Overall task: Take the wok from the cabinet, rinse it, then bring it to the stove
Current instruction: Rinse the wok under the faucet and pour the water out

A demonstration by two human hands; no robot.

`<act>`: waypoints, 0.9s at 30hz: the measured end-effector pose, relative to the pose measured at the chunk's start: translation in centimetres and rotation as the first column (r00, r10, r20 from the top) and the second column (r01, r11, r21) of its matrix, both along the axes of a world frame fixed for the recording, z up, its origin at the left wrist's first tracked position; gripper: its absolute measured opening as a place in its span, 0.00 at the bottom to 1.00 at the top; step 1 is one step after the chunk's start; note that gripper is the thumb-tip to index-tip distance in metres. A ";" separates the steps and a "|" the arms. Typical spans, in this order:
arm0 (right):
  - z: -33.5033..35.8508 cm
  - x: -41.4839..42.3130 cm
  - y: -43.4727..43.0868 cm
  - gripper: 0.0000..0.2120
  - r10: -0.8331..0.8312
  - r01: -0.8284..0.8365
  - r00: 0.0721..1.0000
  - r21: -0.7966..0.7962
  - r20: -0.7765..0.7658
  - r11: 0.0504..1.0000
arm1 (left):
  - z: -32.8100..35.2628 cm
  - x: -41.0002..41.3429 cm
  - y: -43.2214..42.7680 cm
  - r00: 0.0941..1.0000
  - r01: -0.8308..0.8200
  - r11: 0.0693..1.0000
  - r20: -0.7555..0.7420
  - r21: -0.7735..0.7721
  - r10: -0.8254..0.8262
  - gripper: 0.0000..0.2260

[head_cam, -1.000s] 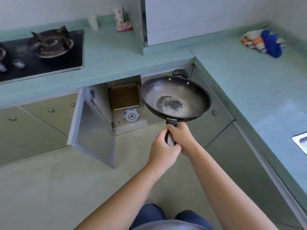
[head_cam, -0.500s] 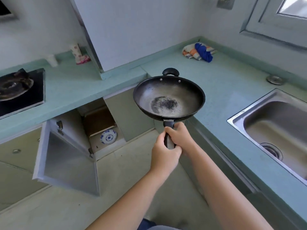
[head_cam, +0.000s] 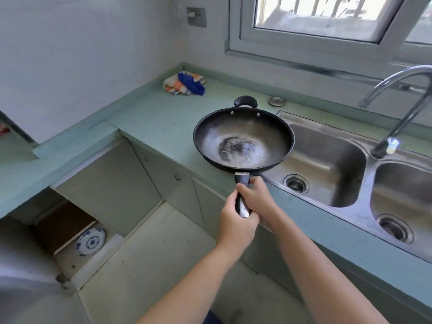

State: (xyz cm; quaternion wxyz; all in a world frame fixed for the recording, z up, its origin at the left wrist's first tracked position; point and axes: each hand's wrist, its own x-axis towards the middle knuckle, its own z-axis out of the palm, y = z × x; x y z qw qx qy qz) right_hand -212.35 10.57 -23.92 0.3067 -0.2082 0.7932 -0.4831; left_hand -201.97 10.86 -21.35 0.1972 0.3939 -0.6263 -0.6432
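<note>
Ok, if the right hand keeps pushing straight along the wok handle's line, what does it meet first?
The right hand points up the handle toward the wok, which it carries along. Beyond the wok's far edge, the line crosses the countertop toward the back wall; nothing else seems to block it, though depth is unclear.

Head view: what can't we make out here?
- Faucet: base and handle cut off by the right edge.
- Wok handle: mostly covered by left hand and right hand.
- Cabinet interior: dark, only a plate shows.
- Right basin: partly cropped.
</note>
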 end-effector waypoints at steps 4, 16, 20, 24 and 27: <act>-0.6 -2.9 1.4 0.07 -0.123 0.123 0.992 -0.009 -0.002 0.992 | -1.0 -3.1 0.0 0.994 0.112 0.994 0.007 -0.002 -0.112 0.26; -3.1 -9.1 3.8 0.10 -0.425 0.423 0.902 0.039 0.083 0.905 | -4.9 -10.7 -0.6 0.909 0.410 0.912 0.087 0.000 -0.409 0.24; -4.0 -10.0 4.2 0.14 -0.484 0.483 0.870 0.038 0.090 0.875 | -6.0 -11.9 -0.7 0.878 0.467 0.884 0.130 -0.023 -0.460 0.27; -4.8 -11.2 4.6 0.09 -0.500 0.498 0.860 0.048 0.101 0.866 | -6.8 -13.3 -0.5 0.861 0.494 0.870 0.145 -0.010 -0.487 0.27; -5.4 -11.6 4.8 0.10 -0.510 0.506 0.853 0.066 0.110 0.860 | -7.7 -13.9 -0.5 0.849 0.510 0.860 0.156 0.004 -0.504 0.29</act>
